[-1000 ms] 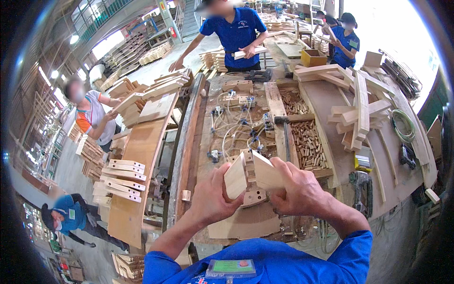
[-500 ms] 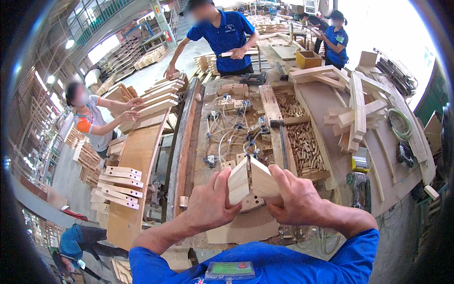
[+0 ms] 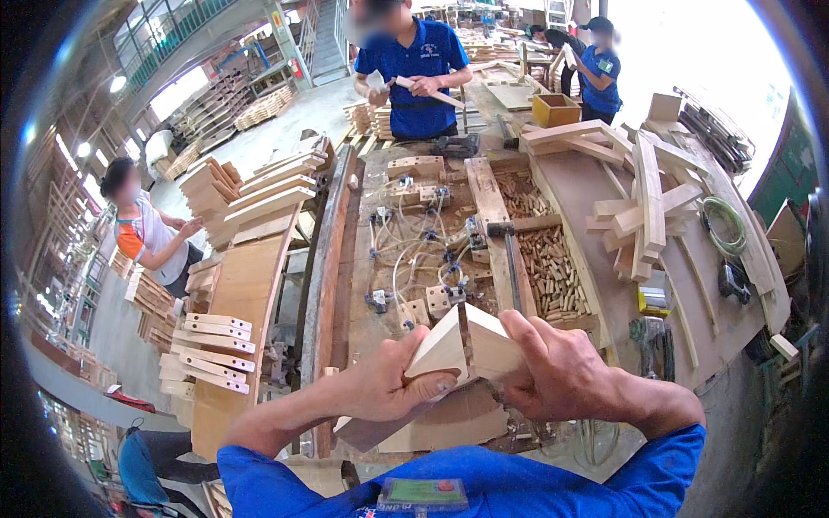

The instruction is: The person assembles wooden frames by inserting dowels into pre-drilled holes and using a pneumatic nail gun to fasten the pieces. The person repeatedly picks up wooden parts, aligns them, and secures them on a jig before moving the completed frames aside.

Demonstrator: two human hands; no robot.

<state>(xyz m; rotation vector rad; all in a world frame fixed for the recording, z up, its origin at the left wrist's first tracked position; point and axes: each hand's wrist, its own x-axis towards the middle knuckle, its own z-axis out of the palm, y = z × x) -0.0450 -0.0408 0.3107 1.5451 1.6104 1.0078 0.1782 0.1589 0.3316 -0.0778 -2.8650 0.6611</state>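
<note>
My left hand point(image 3: 389, 375) is closed round a pale wooden piece point(image 3: 440, 345), its thumb lying along the near side. My right hand point(image 3: 561, 367) grips a second pale wooden piece point(image 3: 492, 341) from the right. The two pieces stand close together over the workbench, angled to each other, with a narrow dark gap between them at the top. A shaded length of wood shows below my left hand; whether it belongs to the left piece I cannot tell. Just beyond my hands lies a fixture with wooden blocks and air hoses point(image 3: 399, 285).
Wooden dowels point(image 3: 553, 272) fill a compartmented tray, with a hammer point(image 3: 509, 237) across its edge. Wooden parts point(image 3: 648, 198) are piled at right, near a power drill point(image 3: 652, 345). Drilled rails point(image 3: 211, 345) are stacked at left. Co-workers stand across the bench point(image 3: 423, 69) and at left point(image 3: 151, 233).
The wooden pieces have come lower and tilted, and my hands have turned with them. The co-worker opposite has lifted a hand off the stack; the one at left has drawn back from it.
</note>
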